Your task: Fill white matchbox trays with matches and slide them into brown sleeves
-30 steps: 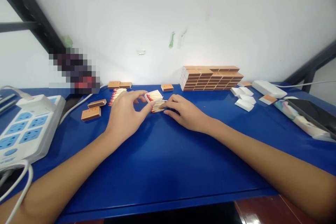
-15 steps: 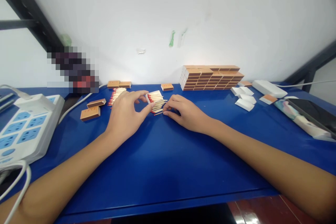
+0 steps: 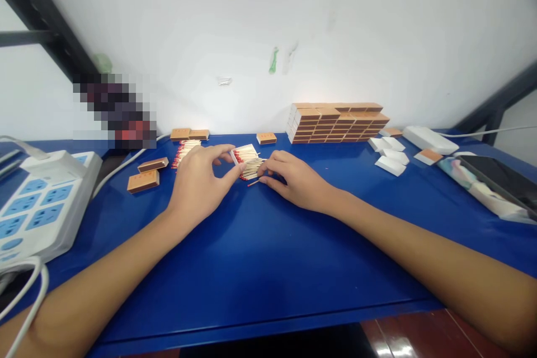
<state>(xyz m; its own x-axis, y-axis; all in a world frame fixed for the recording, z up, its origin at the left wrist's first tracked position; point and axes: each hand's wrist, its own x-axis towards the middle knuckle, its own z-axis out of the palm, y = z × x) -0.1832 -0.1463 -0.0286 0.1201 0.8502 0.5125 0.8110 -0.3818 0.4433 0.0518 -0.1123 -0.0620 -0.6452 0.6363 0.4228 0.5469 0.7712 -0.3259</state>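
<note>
Thumb and fingers of my left hand (image 3: 201, 176) grip the end of a small white tray (image 3: 250, 150) with red-tipped matches in it. Loose matches (image 3: 250, 170) lie on the blue table just in front of the tray. My right hand (image 3: 293, 178) is at the right end of these matches, thumb and fingers pinched. A single match (image 3: 254, 183) sticks out from its fingertips, red head to the left. Another pile of matches (image 3: 184, 152) lies behind my left hand, which partly hides it.
Brown matchboxes (image 3: 338, 123) are stacked against the wall. Loose matchboxes (image 3: 143, 181) lie at the left, with one (image 3: 266, 138) at the back. White trays (image 3: 391, 165), a phone (image 3: 499, 176) and a white box (image 3: 430, 140) are right; a power strip (image 3: 50, 201) is left.
The match at my right fingertips now sits slightly apart from the pile and tilted. Both hands have hardly moved; the view has shifted slightly.
</note>
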